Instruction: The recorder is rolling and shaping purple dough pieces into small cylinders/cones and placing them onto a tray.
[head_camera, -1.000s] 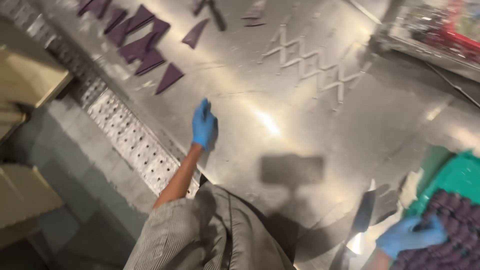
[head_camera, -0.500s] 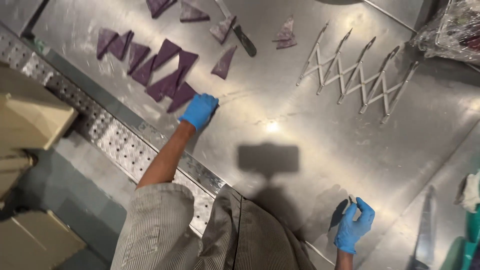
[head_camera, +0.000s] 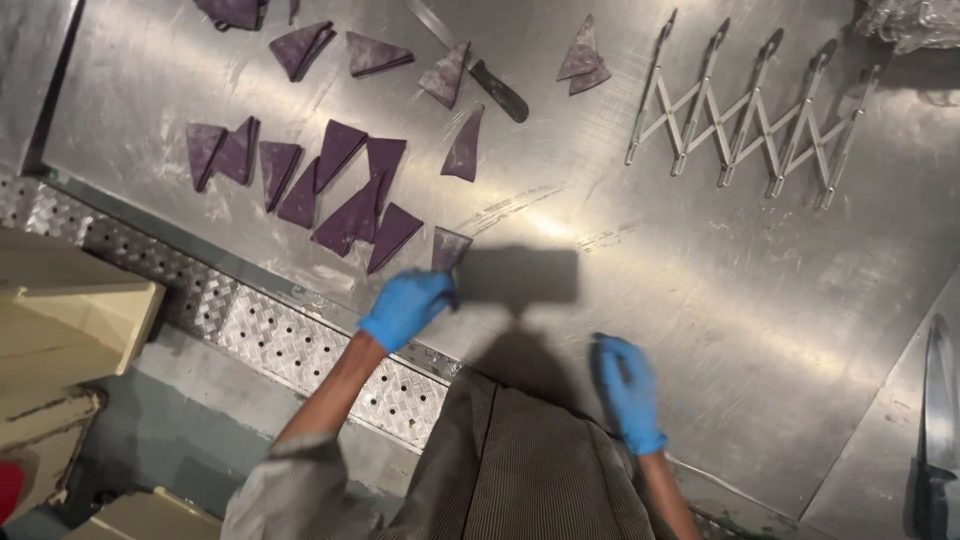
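Trouble could come if my left hand (head_camera: 405, 308), fingers pinching the purple triangle (head_camera: 449, 248) at twelve o'clock, tears it, while my right hand (head_camera: 628, 392) lies flat and open.

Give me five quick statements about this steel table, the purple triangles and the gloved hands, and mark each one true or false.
1. Both hands wear blue gloves. True: the left hand and the right hand are both gloved in blue.
2. The left hand is at a purple triangle piece. True: its fingertips reach the piece's lower edge.
3. The right hand holds a knife. False: it holds no knife; the dark-handled knife lies among the far triangles.
4. The expandable multi-wheel cutter lies on the floor. False: it lies on the steel table, at its far right.
5. The purple pieces are round. False: they are triangular.
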